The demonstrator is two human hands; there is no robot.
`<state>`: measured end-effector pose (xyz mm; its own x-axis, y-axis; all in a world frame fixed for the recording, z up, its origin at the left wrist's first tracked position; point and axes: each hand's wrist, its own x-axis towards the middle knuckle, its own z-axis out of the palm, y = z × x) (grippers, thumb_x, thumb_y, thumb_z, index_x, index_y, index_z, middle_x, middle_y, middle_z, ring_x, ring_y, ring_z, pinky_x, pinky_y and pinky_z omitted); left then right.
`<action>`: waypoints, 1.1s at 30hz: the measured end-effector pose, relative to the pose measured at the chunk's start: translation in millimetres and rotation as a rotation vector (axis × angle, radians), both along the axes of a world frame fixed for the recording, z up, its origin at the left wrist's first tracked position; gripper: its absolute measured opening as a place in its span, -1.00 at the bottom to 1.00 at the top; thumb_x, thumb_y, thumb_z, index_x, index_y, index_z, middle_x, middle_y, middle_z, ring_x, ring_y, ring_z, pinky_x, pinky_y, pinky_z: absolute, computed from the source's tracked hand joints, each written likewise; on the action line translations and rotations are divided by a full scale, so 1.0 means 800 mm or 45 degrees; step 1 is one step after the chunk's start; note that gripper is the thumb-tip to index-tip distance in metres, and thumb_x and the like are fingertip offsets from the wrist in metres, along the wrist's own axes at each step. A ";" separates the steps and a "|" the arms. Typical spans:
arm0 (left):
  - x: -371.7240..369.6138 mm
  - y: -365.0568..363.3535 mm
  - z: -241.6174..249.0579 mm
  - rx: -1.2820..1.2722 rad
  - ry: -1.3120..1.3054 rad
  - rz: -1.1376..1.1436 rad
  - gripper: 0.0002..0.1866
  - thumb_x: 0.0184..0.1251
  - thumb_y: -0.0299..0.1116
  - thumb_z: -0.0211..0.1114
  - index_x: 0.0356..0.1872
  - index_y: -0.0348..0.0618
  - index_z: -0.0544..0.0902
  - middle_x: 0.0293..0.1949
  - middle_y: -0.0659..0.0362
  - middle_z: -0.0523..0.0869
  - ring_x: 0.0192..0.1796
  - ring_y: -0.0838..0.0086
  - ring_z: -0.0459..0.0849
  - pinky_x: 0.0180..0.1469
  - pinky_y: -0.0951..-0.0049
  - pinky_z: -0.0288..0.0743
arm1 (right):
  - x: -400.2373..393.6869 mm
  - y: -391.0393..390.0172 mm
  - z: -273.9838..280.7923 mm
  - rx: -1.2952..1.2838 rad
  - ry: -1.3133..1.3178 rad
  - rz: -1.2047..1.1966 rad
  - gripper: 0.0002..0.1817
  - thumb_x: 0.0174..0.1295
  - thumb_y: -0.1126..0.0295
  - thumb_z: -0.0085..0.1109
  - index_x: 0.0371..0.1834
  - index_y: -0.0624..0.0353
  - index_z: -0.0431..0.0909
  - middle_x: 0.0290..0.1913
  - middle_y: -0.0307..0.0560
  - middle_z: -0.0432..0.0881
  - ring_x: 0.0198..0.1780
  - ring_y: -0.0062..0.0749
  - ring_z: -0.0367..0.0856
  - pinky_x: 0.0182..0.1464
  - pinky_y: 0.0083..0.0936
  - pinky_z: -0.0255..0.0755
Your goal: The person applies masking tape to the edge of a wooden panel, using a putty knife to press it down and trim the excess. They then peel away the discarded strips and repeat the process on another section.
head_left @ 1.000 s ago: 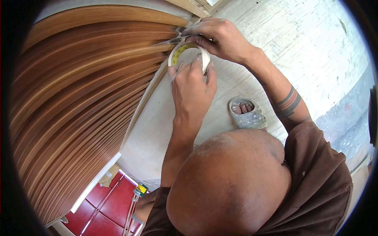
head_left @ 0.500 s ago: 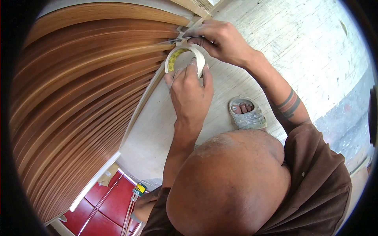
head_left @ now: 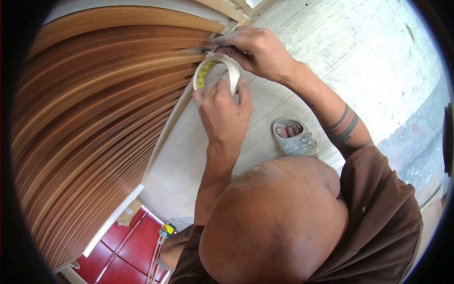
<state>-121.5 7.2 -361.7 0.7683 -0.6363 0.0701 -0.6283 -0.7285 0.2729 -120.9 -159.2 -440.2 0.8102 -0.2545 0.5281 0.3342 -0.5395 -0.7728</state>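
My left hand grips a roll of masking tape, with fingers inside and around its ring. The cream roll has a yellow printed core and stands close to the edge of the slatted wood panel. Just above the roll, my right hand pinches a thin grey blade-like strip, whose tip reaches leftward over the slats. Its far end is hidden by the fingers. A bit of tape near the right fingertips seems to lead from the roll.
A bent knee fills the lower middle, and a foot in a grey sandal rests on the pale floor board. Wooden battens lie at the top. Red panels and a green-yellow labelled item are at lower left.
Both hands have shifted a little to the left, the tape roll with them. The thin strip now extends farther left over the slats.
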 end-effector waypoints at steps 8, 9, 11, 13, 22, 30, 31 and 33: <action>0.004 0.004 0.000 -0.020 0.005 -0.031 -0.76 0.37 -0.37 0.43 -0.15 -0.40 0.76 -0.38 -0.17 0.79 -0.25 -0.04 0.75 0.09 0.04 0.43 | -0.028 0.017 -0.011 -0.049 -0.021 -0.110 -0.75 0.31 0.41 0.42 0.04 0.14 0.77 -0.24 0.01 0.81 -0.21 0.02 0.77 -0.17 -0.15 0.66; 0.004 0.005 -0.002 -0.017 -0.002 -0.034 -0.79 0.39 -0.37 0.42 -0.18 -0.36 0.74 -0.39 -0.13 0.78 -0.26 0.01 0.75 0.12 0.01 0.42 | -0.031 0.020 -0.011 -0.015 -0.012 -0.145 -0.74 0.29 0.43 0.43 0.03 0.15 0.76 -0.24 0.00 0.80 -0.22 0.01 0.77 -0.17 -0.16 0.65; 0.005 0.006 -0.002 -0.025 0.011 -0.026 -0.79 0.39 -0.37 0.41 -0.18 -0.36 0.74 -0.39 -0.13 0.78 -0.26 0.01 0.75 0.12 0.00 0.42 | -0.036 0.021 -0.008 0.015 -0.007 -0.178 -0.74 0.28 0.46 0.44 0.03 0.15 0.76 -0.24 -0.01 0.80 -0.23 0.01 0.76 -0.18 -0.16 0.65; 0.006 0.007 -0.001 -0.028 0.026 -0.022 -0.79 0.39 -0.37 0.41 -0.18 -0.36 0.74 -0.39 -0.13 0.78 -0.26 0.00 0.75 0.12 0.00 0.41 | -0.039 0.023 -0.005 0.110 0.061 -0.173 -0.73 0.27 0.47 0.44 0.03 0.17 0.76 -0.24 -0.01 0.80 -0.23 0.00 0.76 -0.18 -0.17 0.64; 0.000 0.007 0.001 0.011 0.015 -0.014 -0.75 0.39 -0.36 0.42 -0.10 -0.40 0.75 -0.37 -0.14 0.79 -0.24 0.00 0.76 0.16 0.00 0.41 | -0.009 0.015 -0.017 -0.035 -0.046 -0.117 -0.71 0.26 0.42 0.45 0.06 0.08 0.76 -0.25 -0.03 0.79 -0.23 -0.01 0.76 -0.21 -0.17 0.64; 0.003 0.015 -0.005 -0.056 0.050 0.008 -0.70 0.32 -0.32 0.47 -0.05 -0.34 0.79 -0.32 -0.18 0.81 -0.20 -0.05 0.78 0.13 0.01 0.46 | -0.041 0.037 -0.004 -0.188 -0.093 -0.130 -0.58 0.15 0.54 0.51 0.12 0.29 0.71 -0.15 0.06 0.79 -0.29 -0.09 0.76 -0.29 -0.27 0.65; 0.004 0.017 -0.004 -0.079 0.029 0.060 -0.70 0.32 -0.32 0.47 -0.05 -0.34 0.79 -0.32 -0.18 0.81 -0.20 -0.05 0.78 0.13 0.01 0.46 | -0.046 0.042 0.001 -0.155 -0.105 -0.157 -0.58 0.15 0.55 0.52 0.11 0.29 0.72 -0.15 0.06 0.80 -0.27 -0.08 0.78 -0.26 -0.26 0.67; 0.004 0.018 -0.001 -0.027 0.071 0.017 -0.68 0.30 -0.33 0.47 -0.02 -0.33 0.77 -0.32 -0.11 0.82 -0.18 0.00 0.79 0.20 0.01 0.44 | -0.056 0.049 0.012 -0.099 -0.124 -0.246 -0.58 0.15 0.58 0.52 0.12 0.28 0.73 -0.15 0.06 0.81 -0.25 -0.08 0.81 -0.22 -0.28 0.69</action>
